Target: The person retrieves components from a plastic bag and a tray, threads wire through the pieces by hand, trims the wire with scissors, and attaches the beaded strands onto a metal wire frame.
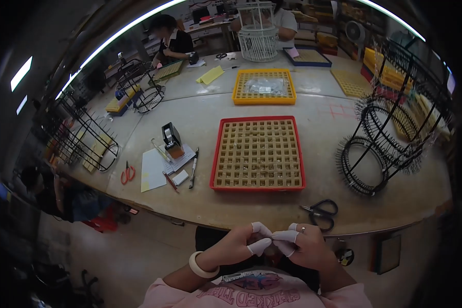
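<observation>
My left hand (241, 246) and my right hand (305, 245) meet in front of my body, just off the table's near edge. White finger cots cover several fingertips. Both hands pinch together at the fingertips, and whatever lies between them is too small or hidden to make out. Black-handled scissors (322, 211) lie on the table just beyond my right hand. Farther in stands a red tray (214, 169) with a tan gridded insert (257, 149), small shiny bits in some of its cells.
Left of the tray are papers (151, 167), a tape dispenser (172, 141), a pen (194, 168) and red-handled scissors (128, 173). A yellow tray (265, 101) with plastic bags sits beyond. Black wire racks stand right (364, 164) and left (87, 136). Co-workers (174, 43) sit around the table.
</observation>
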The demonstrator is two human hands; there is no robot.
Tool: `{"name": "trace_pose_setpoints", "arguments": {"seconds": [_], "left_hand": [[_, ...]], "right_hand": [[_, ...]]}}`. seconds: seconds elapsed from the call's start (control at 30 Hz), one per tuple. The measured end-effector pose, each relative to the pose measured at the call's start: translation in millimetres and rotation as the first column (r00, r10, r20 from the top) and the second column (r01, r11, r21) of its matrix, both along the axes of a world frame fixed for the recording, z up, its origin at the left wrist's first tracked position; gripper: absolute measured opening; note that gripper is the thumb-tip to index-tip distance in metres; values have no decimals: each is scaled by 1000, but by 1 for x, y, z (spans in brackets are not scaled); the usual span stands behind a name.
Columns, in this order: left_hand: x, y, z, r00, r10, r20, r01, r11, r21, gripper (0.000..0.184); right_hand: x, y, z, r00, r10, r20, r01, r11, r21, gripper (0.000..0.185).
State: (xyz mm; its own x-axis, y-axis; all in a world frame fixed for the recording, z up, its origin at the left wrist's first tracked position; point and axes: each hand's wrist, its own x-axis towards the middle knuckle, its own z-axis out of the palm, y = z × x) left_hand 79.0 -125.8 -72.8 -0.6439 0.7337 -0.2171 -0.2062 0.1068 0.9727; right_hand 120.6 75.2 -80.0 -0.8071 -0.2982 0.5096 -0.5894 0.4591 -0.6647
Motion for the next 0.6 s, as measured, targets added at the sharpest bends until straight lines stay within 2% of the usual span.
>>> {"name": "trace_pose_setpoints", "arguments": {"seconds": [0.03,0.13,0.17,0.3,0.37,0.43,0.5,0.57,0.6], "left_hand": [[0,1,-6,1000,5,13,-4,999,-40,17],[-1,6,-21,995,-1,98,20,981,-195,18],[-1,8,-26,993,21,116,6,974,-226,18],[-3,9,-54,990,5,141,40,948,-316,17],[-1,13,-58,997,34,67,-6,923,-385,16],[-3,14,-61,999,29,31,-15,927,-375,16],[-4,21,-54,996,28,-85,-55,941,-334,14],[-7,21,-57,995,30,-98,-58,954,-295,13],[-10,19,-57,991,-35,-133,-8,951,-310,13]], "right_hand": [[-1,2,-8,1000,-21,19,23,998,-66,26],[0,5,-33,997,-9,74,13,999,-49,22],[2,5,-44,994,-25,106,35,995,-95,22],[0,13,-75,989,10,149,3,997,-81,20],[-3,14,-85,990,-3,140,15,996,-85,20],[-6,15,-88,992,8,124,12,987,-160,19],[-10,18,-90,992,31,120,-9,984,-181,18],[-11,20,-93,991,55,122,-30,980,-196,18],[-10,21,-94,991,71,114,-48,980,-195,19]]}}
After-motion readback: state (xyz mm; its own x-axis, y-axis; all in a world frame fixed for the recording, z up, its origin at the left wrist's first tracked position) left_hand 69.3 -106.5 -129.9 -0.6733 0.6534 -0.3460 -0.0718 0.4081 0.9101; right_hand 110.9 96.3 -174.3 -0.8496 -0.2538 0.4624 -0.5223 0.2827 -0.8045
